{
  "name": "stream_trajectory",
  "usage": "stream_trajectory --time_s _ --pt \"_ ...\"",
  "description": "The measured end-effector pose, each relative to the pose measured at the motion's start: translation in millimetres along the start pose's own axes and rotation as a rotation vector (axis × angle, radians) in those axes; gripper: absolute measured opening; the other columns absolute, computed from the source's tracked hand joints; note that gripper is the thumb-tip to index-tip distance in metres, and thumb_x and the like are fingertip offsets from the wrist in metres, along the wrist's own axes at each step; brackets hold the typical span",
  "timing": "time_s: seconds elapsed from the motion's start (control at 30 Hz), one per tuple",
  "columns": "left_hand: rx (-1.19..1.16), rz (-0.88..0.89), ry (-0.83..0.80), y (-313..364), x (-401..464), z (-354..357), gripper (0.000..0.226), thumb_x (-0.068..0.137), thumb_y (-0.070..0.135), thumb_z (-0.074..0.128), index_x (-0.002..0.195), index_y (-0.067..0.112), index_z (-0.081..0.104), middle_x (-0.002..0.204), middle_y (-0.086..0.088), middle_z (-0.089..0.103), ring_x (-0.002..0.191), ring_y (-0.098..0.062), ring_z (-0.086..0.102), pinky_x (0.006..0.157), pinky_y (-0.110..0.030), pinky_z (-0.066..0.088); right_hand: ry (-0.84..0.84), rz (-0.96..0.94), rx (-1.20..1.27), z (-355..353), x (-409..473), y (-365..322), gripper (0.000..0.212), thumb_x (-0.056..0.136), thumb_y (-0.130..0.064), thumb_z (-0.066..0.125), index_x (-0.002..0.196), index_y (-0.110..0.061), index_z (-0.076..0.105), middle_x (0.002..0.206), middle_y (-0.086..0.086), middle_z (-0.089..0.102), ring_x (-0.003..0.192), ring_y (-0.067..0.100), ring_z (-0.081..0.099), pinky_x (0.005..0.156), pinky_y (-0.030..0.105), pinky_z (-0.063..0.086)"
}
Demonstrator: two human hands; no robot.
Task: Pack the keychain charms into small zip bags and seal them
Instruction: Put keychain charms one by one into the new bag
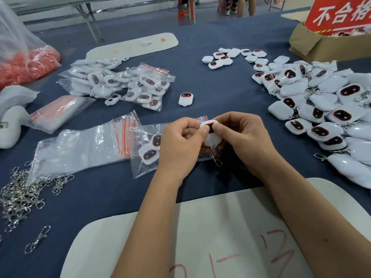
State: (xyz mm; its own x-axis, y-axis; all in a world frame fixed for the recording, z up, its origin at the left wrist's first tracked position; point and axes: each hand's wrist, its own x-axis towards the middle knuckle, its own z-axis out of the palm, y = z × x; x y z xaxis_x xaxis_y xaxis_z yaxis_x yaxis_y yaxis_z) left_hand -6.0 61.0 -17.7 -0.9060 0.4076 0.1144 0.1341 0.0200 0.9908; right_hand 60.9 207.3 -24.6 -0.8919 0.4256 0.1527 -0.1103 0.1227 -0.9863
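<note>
Blue table (112, 187): left hand (176, 145) and right hand (241, 135) pinch one charm (209, 133) above a zip bag (144, 165); its dangling clasp (216, 160) may snag the bag's mouth.

A white keychain charm (210, 133) with a dark red-rimmed face and dangling metal clasp sits above a clear zip bag (148, 149) holding two more charms.

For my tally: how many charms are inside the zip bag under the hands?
2. The upper charm lies beside the left hand; the lower charm sits just below-left of it. The hand may hide more.
</note>
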Motion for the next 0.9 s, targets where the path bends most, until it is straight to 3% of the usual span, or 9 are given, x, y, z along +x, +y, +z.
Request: stream_trajectory --time_s 0.2,0.37,0.57,0.67,0.83,0.9 --pt "0.009 -0.001 -0.016 -2.1 1.2 -1.3 0.006 0.096 0.012 0.071 0.092 0.009 0.073 0.086 -0.018 0.073 0.084 -0.039 0.074 0.066 -0.048 0.065 -0.002 -0.022 -0.024 -0.2 0.4 -0.2 0.008 0.099 -0.010 0.070 0.095 -0.009 0.077 0.081 0.004 0.078 0.072 0.011 0.072 0.064 0.023 0.056" --pt "-0.019 -0.020 -0.012 0.5 -0.1 -0.7 0.007 0.096 0.012 0.071 0.091 0.008 0.073 0.084 -0.019 0.074 0.077 -0.034 0.075 0.058 -0.033 0.061 -0.007 -0.017 -0.035 -0.1 0.1 -0.1 0.009 0.099 -0.011 0.070 0.096 -0.011 0.078 0.082 0.003 0.079 0.074 0.011 0.073 0.065 0.022 0.056" --pt "-0.007 -0.028 -0.030 -0.2 0.0 -1.2 0.007 0.097 0.013 0.071 0.092 0.009 0.074 0.085 -0.018 0.074 0.080 -0.035 0.076 0.064 -0.042 0.064 -0.003 -0.021 -0.052 -0.4 0.3 -0.2 0.009 0.099 -0.011 0.070 0.095 -0.012 0.078 0.083 0.002 0.079 0.075 0.010 0.074 0.066 0.022 0.056" --pt "-0.024 -0.025 0.007 -0.8 1.1 -0.6 0.006 0.097 0.013 0.070 0.092 0.010 0.074 0.083 -0.014 0.076 0.078 -0.031 0.076 0.061 -0.035 0.062 -0.018 -0.012 -0.022 2.1 0.3 -1.7 0.007 0.099 -0.013 0.071 0.100 -0.013 0.077 0.087 0.001 0.080 0.077 0.009 0.074 0.067 0.021 0.056" --pt "0.024 0.071 0.049 -2.3 2.9 -0.9 0.006 0.095 0.012 0.070 0.097 0.015 0.075 0.093 0.000 0.076 0.084 -0.027 0.075 0.079 -0.051 0.064 -0.039 -0.082 -0.133 3.8 -1.8 -2.4 0.014 0.092 -0.006 0.077 0.101 -0.017 0.076 0.088 -0.006 0.080 0.080 0.007 0.075 0.074 0.021 0.057" --pt "0.002 0.077 0.022 -2.1 2.5 -1.4 0.008 0.096 0.008 0.069 0.100 0.012 0.075 0.097 0.000 0.076 0.084 -0.023 0.076 0.081 -0.046 0.065 -0.010 -0.104 -0.180 5.1 -2.1 -2.5 0.014 0.090 -0.006 0.079 0.099 -0.016 0.076 0.087 -0.006 0.079 0.080 0.009 0.075 0.078 0.028 0.060"
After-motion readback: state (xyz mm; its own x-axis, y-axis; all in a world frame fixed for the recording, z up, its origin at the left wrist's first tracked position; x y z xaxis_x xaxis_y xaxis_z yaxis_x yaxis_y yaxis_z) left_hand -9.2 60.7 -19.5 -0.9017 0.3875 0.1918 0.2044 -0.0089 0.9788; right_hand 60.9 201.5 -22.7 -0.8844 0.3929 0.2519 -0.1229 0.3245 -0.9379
